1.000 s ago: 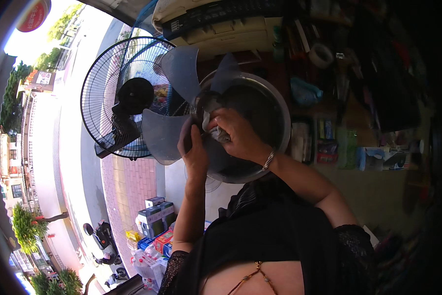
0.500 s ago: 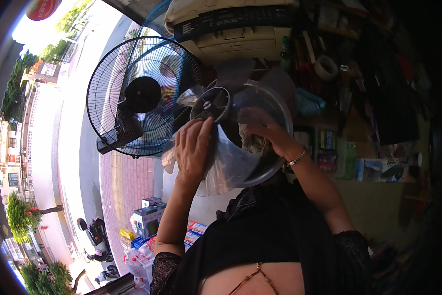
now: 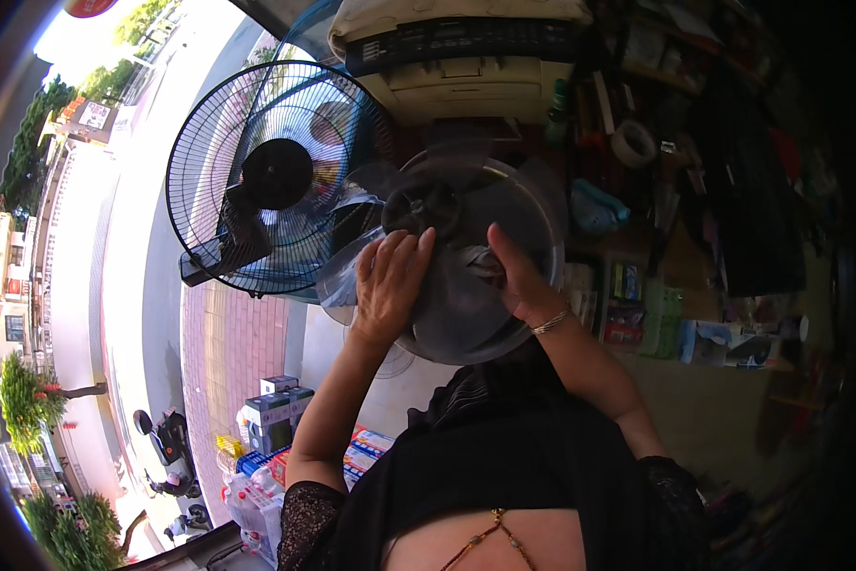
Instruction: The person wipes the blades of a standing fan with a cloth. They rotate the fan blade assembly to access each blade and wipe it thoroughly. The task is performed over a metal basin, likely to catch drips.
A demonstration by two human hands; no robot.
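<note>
Held over a round basin is a see-through plastic fan blade with a dark round hub. My left hand grips the blade just below the hub, fingers together on top; its thumb is hidden. On the other side, my right hand has its thumb raised and its fingers curled behind the clear plastic. A crumpled greyish cloth shows at those fingers, partly seen through the blade. To the left stands a black wire fan cage with a dark motor at its middle.
A cream and black printer stands behind the basin. Tape, a blue bag and small packages crowd the right. Boxes and bottles lie low at the left, beside a street.
The fan blade has turned and tilted, so its hub now looks darker and flatter. My right hand has shifted slightly left, its thumb now pointing up.
</note>
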